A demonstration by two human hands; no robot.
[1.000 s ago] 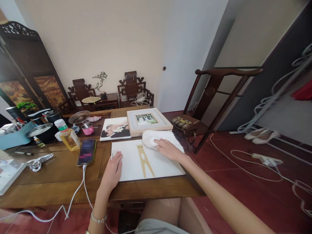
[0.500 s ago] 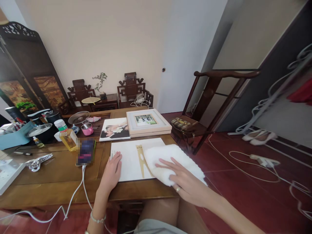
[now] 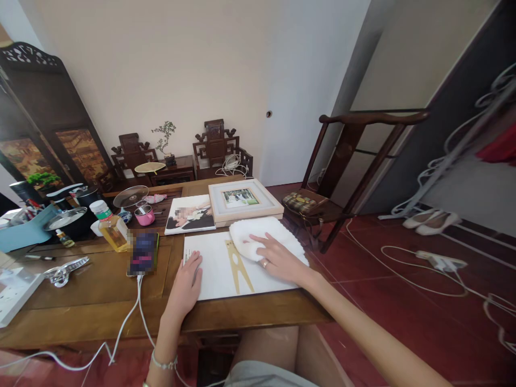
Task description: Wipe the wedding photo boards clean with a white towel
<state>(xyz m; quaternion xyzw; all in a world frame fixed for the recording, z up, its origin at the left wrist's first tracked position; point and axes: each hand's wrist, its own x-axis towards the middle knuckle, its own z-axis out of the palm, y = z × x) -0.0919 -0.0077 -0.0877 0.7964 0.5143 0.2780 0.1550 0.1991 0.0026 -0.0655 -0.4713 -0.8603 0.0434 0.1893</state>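
Note:
A flat white book or board [image 3: 215, 277] lies on the wooden table in front of me, with a gold shape like a clothes peg [image 3: 237, 269] on its face. My left hand [image 3: 188, 282] rests flat on its left edge, fingers stretched out. A fluffy white cloth [image 3: 248, 234] covers the upper right part of the board. On top of the cloth, my right hand [image 3: 278, 258] presses down and grips it, some fingers extended and a ring showing; the thumb is hidden.
Behind the board lie a photo print [image 3: 189, 214] and a white framed picture [image 3: 245, 199]. To the left are a blurred phone [image 3: 143, 253] on a white cable, a bottle [image 3: 113, 231], a pink cup [image 3: 144, 215] and a clear claw clip [image 3: 66, 270]. A chair [image 3: 342, 156] stands right.
My right hand has moved the white cloth away from me and slightly left, uncovering the gold shape's right leg and the board's lower right. My left hand stays in place.

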